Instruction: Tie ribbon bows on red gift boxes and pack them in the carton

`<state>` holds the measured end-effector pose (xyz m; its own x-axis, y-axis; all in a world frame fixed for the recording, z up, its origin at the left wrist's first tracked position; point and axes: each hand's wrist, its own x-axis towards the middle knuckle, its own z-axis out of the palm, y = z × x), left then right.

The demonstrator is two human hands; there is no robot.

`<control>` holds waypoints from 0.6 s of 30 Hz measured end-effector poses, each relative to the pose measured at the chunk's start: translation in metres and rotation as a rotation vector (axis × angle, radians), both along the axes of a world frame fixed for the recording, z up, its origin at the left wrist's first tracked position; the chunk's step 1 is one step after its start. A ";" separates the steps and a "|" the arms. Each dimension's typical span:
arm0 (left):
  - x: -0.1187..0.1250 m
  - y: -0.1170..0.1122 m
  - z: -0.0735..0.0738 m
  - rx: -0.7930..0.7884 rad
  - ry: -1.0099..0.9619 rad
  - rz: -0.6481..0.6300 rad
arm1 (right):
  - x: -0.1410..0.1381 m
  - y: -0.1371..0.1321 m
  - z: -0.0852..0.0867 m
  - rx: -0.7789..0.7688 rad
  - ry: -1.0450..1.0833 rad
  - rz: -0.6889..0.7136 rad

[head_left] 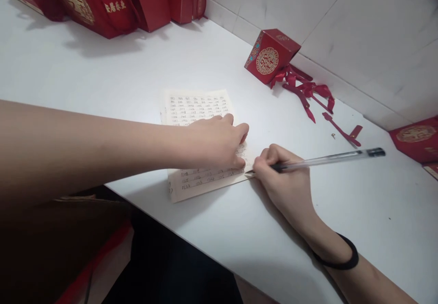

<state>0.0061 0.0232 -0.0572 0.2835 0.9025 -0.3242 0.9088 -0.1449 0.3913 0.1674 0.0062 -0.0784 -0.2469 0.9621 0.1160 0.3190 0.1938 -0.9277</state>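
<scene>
A cream sheet of paper [196, 108] covered in rows of small handwritten marks lies on the white table [119, 76], near its front edge. My left hand [215, 142] rests on the sheet with its fingers curled, pressing it down. My right hand [285, 181] grips a clear pen with a black cap [331, 158], its tip touching the sheet's right edge. A black band [338, 260] circles my right wrist.
A small red box with a gold emblem [270, 55] sits tilted by the tiled wall, with red ribbons [308, 92] trailing beside it. Several red gift bags [112, 1] line the table's far edge. Another red box [415, 137] lies at the right.
</scene>
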 end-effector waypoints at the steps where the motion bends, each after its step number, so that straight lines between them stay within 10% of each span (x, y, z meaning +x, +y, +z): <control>1: 0.000 0.000 0.000 0.003 0.006 -0.006 | 0.002 0.003 -0.001 -0.076 0.097 -0.024; 11: -0.010 0.003 0.015 -0.082 -0.061 -0.088 | 0.008 0.037 -0.013 -0.350 0.512 -0.233; 14: -0.021 0.006 0.052 0.018 -0.264 -0.041 | 0.005 0.038 -0.016 -0.386 0.491 -0.207; 18: -0.043 -0.004 0.140 0.516 -0.651 0.180 | 0.003 0.039 -0.021 -0.331 0.517 -0.134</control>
<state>-0.0368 0.0190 0.0827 0.1088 0.9416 0.3187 0.5514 -0.3239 0.7688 0.1700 0.0456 -0.0990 -0.1131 0.9861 -0.1217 -0.1851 -0.1412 -0.9725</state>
